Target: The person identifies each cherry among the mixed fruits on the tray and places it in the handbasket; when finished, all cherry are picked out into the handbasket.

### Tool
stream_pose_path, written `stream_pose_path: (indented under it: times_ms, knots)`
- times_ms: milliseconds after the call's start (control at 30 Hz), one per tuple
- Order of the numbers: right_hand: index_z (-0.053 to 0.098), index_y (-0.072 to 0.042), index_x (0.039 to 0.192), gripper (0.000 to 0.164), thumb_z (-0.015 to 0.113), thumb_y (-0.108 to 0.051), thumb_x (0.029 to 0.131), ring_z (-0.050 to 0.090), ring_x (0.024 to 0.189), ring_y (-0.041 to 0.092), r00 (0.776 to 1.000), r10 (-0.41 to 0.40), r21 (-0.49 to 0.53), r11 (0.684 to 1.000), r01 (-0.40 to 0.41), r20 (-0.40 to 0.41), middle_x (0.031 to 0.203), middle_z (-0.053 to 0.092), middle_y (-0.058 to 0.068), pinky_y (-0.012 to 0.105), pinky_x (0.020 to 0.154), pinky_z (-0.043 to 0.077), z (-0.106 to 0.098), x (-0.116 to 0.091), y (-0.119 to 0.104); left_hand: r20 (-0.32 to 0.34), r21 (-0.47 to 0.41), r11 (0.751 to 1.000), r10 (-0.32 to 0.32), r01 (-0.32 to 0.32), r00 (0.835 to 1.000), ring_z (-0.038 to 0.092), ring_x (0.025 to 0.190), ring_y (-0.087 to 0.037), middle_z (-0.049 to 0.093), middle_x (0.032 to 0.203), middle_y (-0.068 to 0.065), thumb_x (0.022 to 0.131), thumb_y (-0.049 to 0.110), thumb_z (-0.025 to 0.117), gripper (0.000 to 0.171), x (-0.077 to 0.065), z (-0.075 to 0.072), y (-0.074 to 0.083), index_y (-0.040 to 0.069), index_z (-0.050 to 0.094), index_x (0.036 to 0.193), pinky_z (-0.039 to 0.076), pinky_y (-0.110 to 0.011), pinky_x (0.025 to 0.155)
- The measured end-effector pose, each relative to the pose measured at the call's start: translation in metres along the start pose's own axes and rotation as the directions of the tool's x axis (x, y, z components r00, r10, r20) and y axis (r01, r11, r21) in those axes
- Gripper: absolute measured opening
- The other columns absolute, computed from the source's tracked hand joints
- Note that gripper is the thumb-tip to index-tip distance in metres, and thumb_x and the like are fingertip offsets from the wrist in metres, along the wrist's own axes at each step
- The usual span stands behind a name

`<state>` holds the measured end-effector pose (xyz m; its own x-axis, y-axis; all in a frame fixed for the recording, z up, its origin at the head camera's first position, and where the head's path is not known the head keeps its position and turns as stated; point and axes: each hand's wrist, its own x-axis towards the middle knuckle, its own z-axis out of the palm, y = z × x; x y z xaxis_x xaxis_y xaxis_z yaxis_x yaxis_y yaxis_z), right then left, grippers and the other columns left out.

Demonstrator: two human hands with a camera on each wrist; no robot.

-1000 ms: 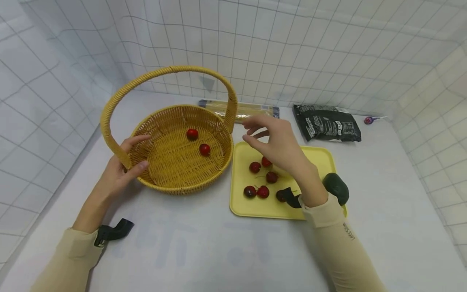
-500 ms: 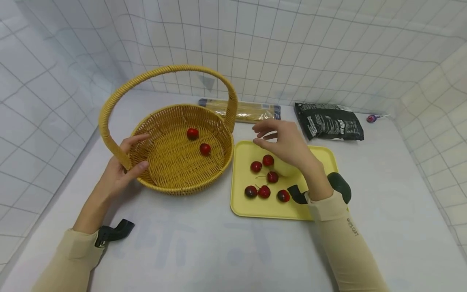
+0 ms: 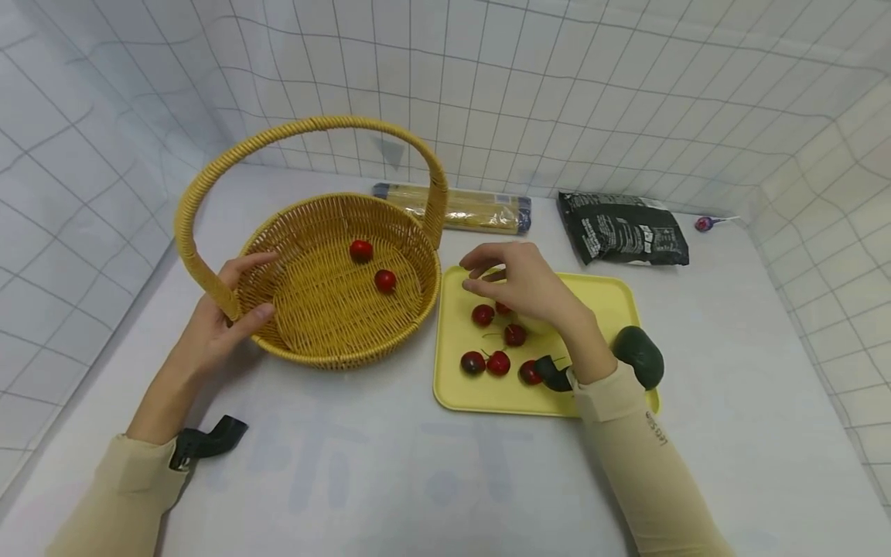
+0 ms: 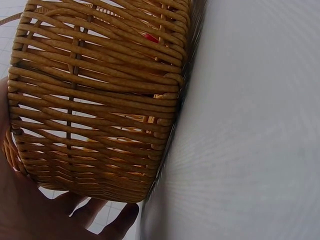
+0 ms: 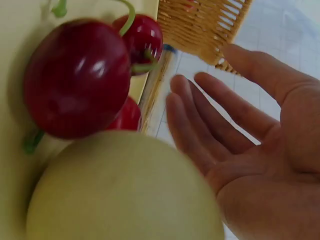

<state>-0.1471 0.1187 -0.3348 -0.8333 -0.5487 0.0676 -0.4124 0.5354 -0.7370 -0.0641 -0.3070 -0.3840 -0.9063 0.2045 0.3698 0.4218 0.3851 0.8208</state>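
Note:
In the head view my left hand (image 3: pixel 212 317) grips the rim of a yellow wicker basket (image 3: pixel 341 360) at the foot of its tall handle. The left wrist view has its fingers along the basket's outer wall. Two red cherries (image 3: pixel 361 251) lie inside the basket. My right hand (image 3: pixel 525 282) hovers over the far left part of a yellow tray (image 3: pixel 445 394), fingers loosely bent and nothing held. Below it, several dark red cherries (image 3: pixel 483 315) sit on the tray. Close by in the right wrist view is a pale yellow-green round fruit (image 5: pixel 125 195), mostly hidden by my hand in the head view.
A dark green, avocado-like fruit (image 3: pixel 639 356) rests at the tray's right edge. Behind stand a pack of dry noodles (image 3: pixel 480 210), a black printed pouch (image 3: pixel 623 230) and a lollipop (image 3: pixel 704 223). Grid-patterned sheeting (image 3: pixel 515 93) closes off the back and sides.
My right hand shifted right, away from the basket, then came back left and nearer over the tray, covering part of a cherry. The left hand keeps its grip; the view shifted slightly.

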Motion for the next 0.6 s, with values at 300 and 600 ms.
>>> stream_pose_path:
  times_ms: [300,600]
  knots:
    - [0.076,-0.01,0.122,0.029,0.073,-0.028,0.1,0.07,0.107,0.014,0.999,0.042,0.019,0.999,-0.042,-0.017,0.111,0.077,-0.002,0.037,0.096,0.058,0.001,-0.002,0.005,0.001,-0.001,1.0,-0.008,0.008,1.0,0.032,0.153,-0.01,0.049,0.157,0.002,0.093,-0.001,0.06,0.066,0.001,0.001,0.0,0.006,0.045,0.157,0.016,-0.024,0.119]
    - [0.076,-0.01,0.123,0.029,0.071,-0.029,0.102,0.069,0.111,0.014,0.999,0.043,0.016,0.999,-0.043,-0.016,0.115,0.076,-0.002,0.036,0.094,0.059,-0.003,-0.008,0.012,-0.001,0.0,1.0,-0.001,0.001,1.0,0.034,0.152,-0.009,0.05,0.156,-0.003,0.094,-0.002,0.059,0.065,0.001,0.0,0.0,0.005,0.045,0.157,0.018,-0.023,0.118]
